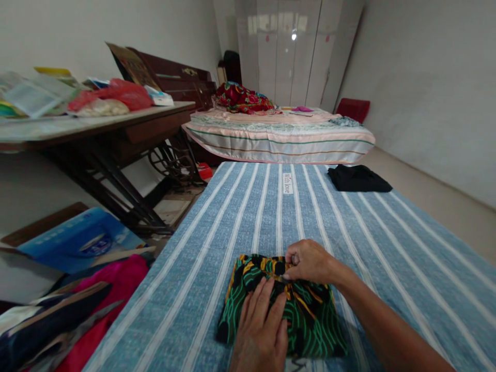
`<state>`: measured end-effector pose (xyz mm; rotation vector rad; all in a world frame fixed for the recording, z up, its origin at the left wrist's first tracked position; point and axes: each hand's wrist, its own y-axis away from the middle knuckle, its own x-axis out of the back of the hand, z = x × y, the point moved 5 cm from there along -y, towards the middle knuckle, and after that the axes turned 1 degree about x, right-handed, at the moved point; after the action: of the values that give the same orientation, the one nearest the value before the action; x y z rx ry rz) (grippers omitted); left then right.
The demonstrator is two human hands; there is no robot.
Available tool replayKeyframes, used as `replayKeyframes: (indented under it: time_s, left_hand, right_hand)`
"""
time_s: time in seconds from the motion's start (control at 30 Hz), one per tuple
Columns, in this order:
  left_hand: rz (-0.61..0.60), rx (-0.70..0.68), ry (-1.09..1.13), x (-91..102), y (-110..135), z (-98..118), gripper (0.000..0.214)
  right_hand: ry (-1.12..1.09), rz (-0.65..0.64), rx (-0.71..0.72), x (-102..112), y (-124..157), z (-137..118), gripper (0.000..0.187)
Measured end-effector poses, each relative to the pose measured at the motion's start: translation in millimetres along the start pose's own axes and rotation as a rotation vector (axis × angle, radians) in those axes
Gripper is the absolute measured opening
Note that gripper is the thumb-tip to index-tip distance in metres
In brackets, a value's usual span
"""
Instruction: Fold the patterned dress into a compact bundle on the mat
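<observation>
A folded garment (pixel 320 323), black with green wavy lines and orange-yellow patches, lies on the blue-and-white striped cloth (pixel 248 227) near its front. My left hand (pixel 261 323) rests palm down on it, fingers stretched out and slightly apart. To the right and farther up, my right hand (pixel 310 261) is closed in a pinch on the garment's gathered fabric near its upper edge. The cloth bunches into creases around those fingertips. My left palm hides part of the garment's lower left.
Folded black clothing (pixel 358 178) sits at the striped cloth's far right. Beyond is a bed (pixel 279 144) with a red floral bundle (pixel 244 97). A sewing-machine table (pixel 155 114) stands left, red plastic bag (pixel 127 94) on top. Pink clothes (pixel 124 281) and a blue box (pixel 89 237) lie below.
</observation>
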<state>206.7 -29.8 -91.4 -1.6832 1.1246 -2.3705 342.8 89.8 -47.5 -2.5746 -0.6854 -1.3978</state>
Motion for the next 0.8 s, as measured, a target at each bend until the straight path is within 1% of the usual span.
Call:
replayKeyframes:
  time_s: [0.1, 0.2, 0.33, 0.4, 0.5, 0.57, 0.63, 0.67, 0.7, 0.73, 0.8]
  left_hand:
    - [-0.008, 0.043, 0.017, 0.1, -1, 1, 0.042]
    - [-0.007, 0.054, 0.019, 2.4, -3, 1, 0.041]
    - [-0.003, 0.016, 0.02, 2.6, -3, 2, 0.04]
    - [-0.006, 0.021, 0.024, 1.7, -2, 2, 0.04]
    - [0.001, 0.027, 0.046, 4.7, 0, 2, 0.041]
    - [0.006, 0.039, 0.08, 11.5, -4, 0, 0.042]
    - [0.016, 0.055, 0.12, 21.8, -17, -6, 0.043]
    - [0.0, 0.059, 0.136, 26.3, -26, -10, 0.042]
    - [0.024, 0.041, 0.153, 32.7, -38, -13, 0.04]
    - [-0.01, 0.033, 0.168, 35.5, -51, -18, 0.038]
    - [-0.164, 0.01, 0.202, 33.9, -77, -25, 0.032]
  right_hand:
    - [0.021, -0.016, 0.012, -2, 1, -3, 0.01]
    - [0.064, 0.024, 0.041, -1, 5, -8, 0.009]
    - [0.075, 0.096, 0.155, -2, 11, -16, 0.003]
    - [0.078, 0.147, 0.213, -2, 14, -19, 0.009]
    - [0.049, 0.176, 0.216, -4, 15, -17, 0.012]
    - [0.037, 0.167, 0.197, -5, 16, -14, 0.012]
    - [0.027, 0.156, 0.196, -6, 17, -13, 0.011]
    - [0.02, 0.154, 0.199, -6, 18, -13, 0.01]
    - [0.013, 0.153, 0.201, -5, 19, -13, 0.01]
    - [0.008, 0.155, 0.2, -5, 19, -13, 0.01]
    - [0.01, 0.171, 0.189, -4, 20, -13, 0.011]
